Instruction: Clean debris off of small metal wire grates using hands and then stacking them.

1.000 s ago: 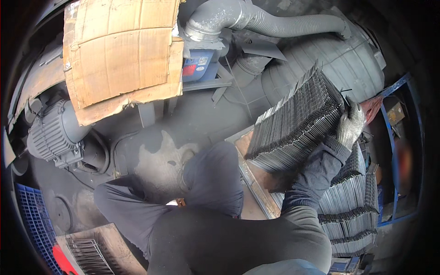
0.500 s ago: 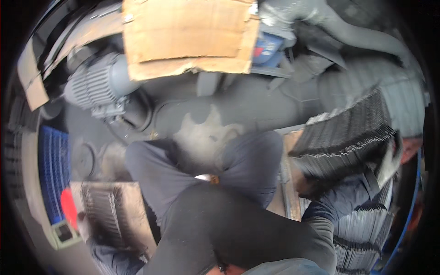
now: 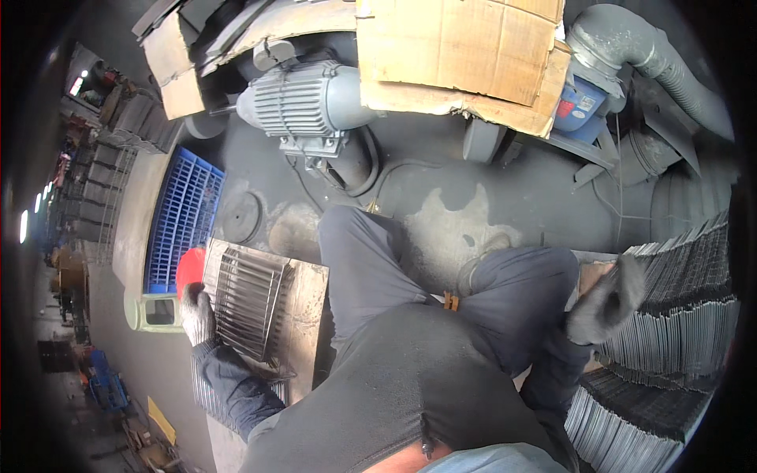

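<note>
The cardboard (image 3: 449,51) spans the far side, and below its left end the motor (image 3: 296,98) lies with its shaft pointing left. At right, the upper stack (image 3: 682,335) of thin metal pieces has its long axis running side to side, rising slightly to the right; its front lines point down toward the person. The lower stack (image 3: 623,430) slopes down to the right. At left, the blue crate (image 3: 185,213) runs lengthwise away from the person, beyond the board (image 3: 307,315). On that board lie the rods (image 3: 248,299), set crosswise and dipping a little rightward, their row longest from far edge to near. The gloved right hand (image 3: 607,303), blurred and partly curled, is at the upper stack's left end; its grip cannot be told. The gloved left hand (image 3: 199,315), fingers bent, is beside the row's left edge, against the red piece (image 3: 189,266); whether it holds anything cannot be told.
</note>
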Demonstrator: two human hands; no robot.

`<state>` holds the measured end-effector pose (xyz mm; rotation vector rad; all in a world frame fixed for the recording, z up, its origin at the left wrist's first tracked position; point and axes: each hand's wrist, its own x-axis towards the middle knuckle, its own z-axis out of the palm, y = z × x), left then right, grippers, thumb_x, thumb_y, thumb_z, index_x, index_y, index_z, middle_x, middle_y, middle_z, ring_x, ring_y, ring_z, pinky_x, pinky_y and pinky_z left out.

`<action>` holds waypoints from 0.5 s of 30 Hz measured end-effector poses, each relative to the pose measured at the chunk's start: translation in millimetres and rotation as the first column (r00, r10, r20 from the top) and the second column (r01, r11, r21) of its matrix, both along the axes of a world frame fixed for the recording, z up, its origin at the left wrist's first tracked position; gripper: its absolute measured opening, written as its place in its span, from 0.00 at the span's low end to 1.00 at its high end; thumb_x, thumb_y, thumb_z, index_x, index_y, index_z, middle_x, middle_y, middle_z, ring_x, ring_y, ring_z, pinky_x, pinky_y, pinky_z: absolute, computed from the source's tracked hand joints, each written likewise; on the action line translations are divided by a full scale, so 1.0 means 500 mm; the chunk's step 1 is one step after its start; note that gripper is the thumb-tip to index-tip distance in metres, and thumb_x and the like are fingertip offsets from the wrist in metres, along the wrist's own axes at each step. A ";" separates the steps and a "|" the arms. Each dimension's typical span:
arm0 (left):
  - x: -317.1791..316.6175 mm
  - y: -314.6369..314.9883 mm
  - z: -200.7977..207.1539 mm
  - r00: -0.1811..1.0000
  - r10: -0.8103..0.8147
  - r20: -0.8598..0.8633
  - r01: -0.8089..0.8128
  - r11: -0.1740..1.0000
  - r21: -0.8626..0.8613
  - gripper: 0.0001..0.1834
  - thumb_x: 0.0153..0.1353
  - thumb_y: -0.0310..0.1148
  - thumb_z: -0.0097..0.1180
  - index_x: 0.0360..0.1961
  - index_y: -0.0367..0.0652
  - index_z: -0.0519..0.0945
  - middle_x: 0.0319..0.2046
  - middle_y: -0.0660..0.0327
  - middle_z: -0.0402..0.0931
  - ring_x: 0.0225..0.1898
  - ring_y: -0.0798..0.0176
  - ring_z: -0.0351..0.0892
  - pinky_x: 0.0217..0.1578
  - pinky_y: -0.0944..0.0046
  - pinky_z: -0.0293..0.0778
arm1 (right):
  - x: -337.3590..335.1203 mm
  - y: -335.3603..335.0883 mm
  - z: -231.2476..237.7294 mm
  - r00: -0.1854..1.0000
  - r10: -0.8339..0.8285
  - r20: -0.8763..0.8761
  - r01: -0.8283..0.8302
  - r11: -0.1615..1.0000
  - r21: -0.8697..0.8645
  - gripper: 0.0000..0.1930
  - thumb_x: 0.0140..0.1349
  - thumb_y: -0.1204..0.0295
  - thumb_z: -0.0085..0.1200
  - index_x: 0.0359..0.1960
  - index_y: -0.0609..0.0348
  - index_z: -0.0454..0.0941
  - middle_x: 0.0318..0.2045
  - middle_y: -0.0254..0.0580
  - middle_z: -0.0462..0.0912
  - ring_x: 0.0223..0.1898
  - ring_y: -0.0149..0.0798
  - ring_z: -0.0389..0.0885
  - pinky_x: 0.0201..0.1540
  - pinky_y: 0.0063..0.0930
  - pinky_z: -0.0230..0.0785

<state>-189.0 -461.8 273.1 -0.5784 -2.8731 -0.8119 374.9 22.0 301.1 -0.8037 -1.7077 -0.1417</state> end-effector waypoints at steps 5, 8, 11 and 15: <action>0.125 0.145 0.147 0.968 -0.187 -0.167 0.182 0.982 -0.045 0.15 0.66 0.24 0.54 0.51 0.36 0.86 0.47 0.48 0.88 0.49 0.46 0.88 0.56 0.54 0.80 | -0.129 -0.074 -0.009 0.903 0.366 -0.225 -0.428 0.820 -0.381 0.20 0.65 0.80 0.65 0.59 0.64 0.79 0.54 0.51 0.86 0.59 0.49 0.84 0.70 0.46 0.72; 0.218 0.263 0.197 0.894 -0.348 -0.281 0.355 0.934 -0.026 0.16 0.63 0.19 0.58 0.51 0.37 0.86 0.45 0.49 0.88 0.46 0.48 0.89 0.52 0.56 0.82 | -0.175 -0.107 -0.043 0.813 0.455 -0.363 -0.579 0.575 -0.578 0.24 0.63 0.80 0.70 0.61 0.66 0.78 0.55 0.50 0.85 0.61 0.45 0.83 0.69 0.40 0.74; 0.322 0.399 0.243 0.779 -0.556 -0.288 0.561 0.824 -0.074 0.17 0.63 0.19 0.59 0.53 0.38 0.86 0.45 0.50 0.87 0.47 0.50 0.89 0.52 0.55 0.82 | -0.238 -0.119 -0.030 0.680 0.492 -0.544 -0.719 0.299 -0.628 0.29 0.65 0.74 0.73 0.66 0.65 0.75 0.57 0.51 0.85 0.62 0.44 0.82 0.64 0.38 0.77; 0.407 0.550 0.224 0.510 -0.806 -0.302 0.816 0.564 -0.128 0.21 0.58 0.23 0.63 0.54 0.41 0.85 0.42 0.52 0.85 0.43 0.47 0.86 0.47 0.51 0.81 | -0.318 -0.121 -0.030 0.454 0.133 -0.881 -0.886 -0.036 -0.462 0.26 0.67 0.73 0.72 0.63 0.66 0.75 0.54 0.49 0.84 0.58 0.41 0.83 0.62 0.38 0.78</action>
